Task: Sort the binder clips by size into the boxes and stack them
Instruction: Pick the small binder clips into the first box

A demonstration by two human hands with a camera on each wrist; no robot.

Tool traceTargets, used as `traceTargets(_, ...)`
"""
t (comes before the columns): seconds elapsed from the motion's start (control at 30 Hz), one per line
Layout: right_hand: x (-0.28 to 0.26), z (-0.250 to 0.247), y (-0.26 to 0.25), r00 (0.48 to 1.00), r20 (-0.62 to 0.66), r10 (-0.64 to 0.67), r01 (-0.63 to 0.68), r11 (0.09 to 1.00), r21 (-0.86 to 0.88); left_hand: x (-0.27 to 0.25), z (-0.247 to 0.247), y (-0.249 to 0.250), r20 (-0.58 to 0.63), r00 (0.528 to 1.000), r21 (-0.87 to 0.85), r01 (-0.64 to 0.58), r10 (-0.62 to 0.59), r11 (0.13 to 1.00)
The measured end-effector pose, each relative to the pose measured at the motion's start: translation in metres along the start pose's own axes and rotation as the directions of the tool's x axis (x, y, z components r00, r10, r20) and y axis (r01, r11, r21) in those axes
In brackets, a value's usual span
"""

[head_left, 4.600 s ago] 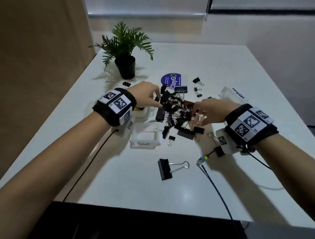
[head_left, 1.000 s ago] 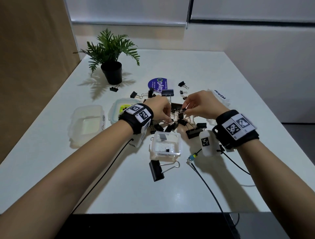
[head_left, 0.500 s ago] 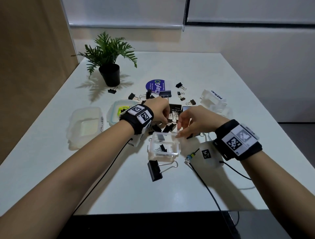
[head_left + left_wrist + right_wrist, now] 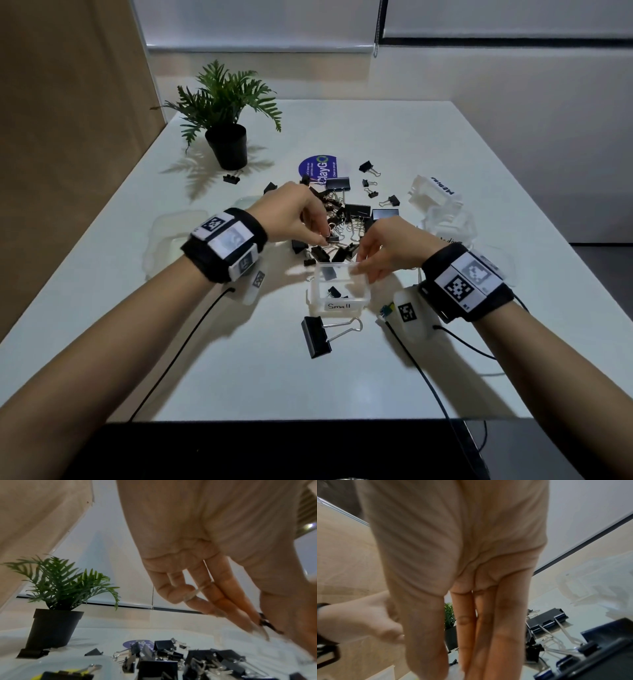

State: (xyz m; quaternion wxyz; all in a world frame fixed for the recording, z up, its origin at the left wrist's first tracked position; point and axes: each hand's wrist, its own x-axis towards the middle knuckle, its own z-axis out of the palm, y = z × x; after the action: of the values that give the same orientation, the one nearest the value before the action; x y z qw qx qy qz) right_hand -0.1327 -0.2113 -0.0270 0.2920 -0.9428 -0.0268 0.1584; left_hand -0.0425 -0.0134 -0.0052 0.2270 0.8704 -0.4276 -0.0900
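I am seated at what reads as an office or meeting room. Evidence: a plain white table [image 4: 394, 359] with a glossy top, set against a wood-panelled wall [image 4: 68, 120] on my left. Roller blinds [image 4: 260, 24] are drawn down along the far wall, one with a bead chain [image 4: 376, 31] hanging. A small potted fern [image 4: 226, 113] in a black pot stands as desk decoration. Stationery is spread over the table: black binder clips [image 4: 346, 219] in a heap, and clear plastic boxes, one hand-labelled "Small" [image 4: 339, 306].
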Motion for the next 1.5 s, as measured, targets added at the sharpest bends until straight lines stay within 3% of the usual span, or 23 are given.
traceTargets(0.17,0.003,0.003,-0.003,1.000,0.001,0.009,-0.009,0.999,0.036,-0.021,0.003,0.005,0.256,0.965,-0.043,-0.045,0.054,0.998)
traceTargets(0.27,0.003,0.003,-0.006,0.999,0.034,0.015,-0.017,0.999,0.049,-0.019,0.007,-0.003,0.168,0.986,-0.042,0.009,-0.002,0.999)
traceTargets(0.37,0.002,0.002,-0.008,0.999,0.038,0.020,-0.021,0.999,0.027,-0.015,0.010,-0.015,0.099,0.990,0.090,0.094,-0.103,0.992)
traceTargets(0.43,0.006,-0.004,-0.005,0.999,-0.036,0.027,-0.025,0.998,0.053,-0.015,0.013,-0.014,0.115,0.983,0.228,0.117,-0.146,0.967)
traceTargets(0.5,0.018,-0.014,0.000,0.981,-0.193,0.029,-0.026,1.000,0.017,-0.015,0.017,-0.009,0.117,0.981,0.311,0.114,-0.157,0.943)
traceTargets(0.6,0.046,-0.035,0.013,0.899,-0.430,0.079,-0.121,0.990,-0.071,-0.009,0.020,-0.003,0.133,0.978,0.344,0.108,-0.163,0.933)
traceTargets(0.67,0.065,-0.047,0.024,0.857,-0.495,0.141,-0.219,0.970,-0.103,-0.005,0.022,-0.001,0.147,0.974,0.361,0.106,-0.169,0.926)
traceTargets(0.87,0.097,-0.067,0.047,0.847,-0.465,0.257,-0.375,0.910,-0.180,0.001,0.025,-0.001,0.109,0.976,0.366,0.138,-0.190,0.921)
traceTargets(1.0,0.108,-0.068,0.058,0.865,-0.445,0.233,-0.323,0.936,-0.137,0.000,0.027,-0.002,0.105,0.977,0.331,0.140,-0.184,0.933)
traceTargets(1.33,0.126,-0.060,0.054,0.917,-0.360,0.173,-0.273,0.930,-0.247,0.001,0.034,-0.007,0.116,0.976,0.359,0.132,-0.185,0.924)
traceTargets(1.5,0.132,-0.063,0.046,0.908,-0.389,0.156,-0.287,0.907,-0.307,0.006,0.022,-0.011,0.086,0.988,0.140,0.117,-0.130,0.983)
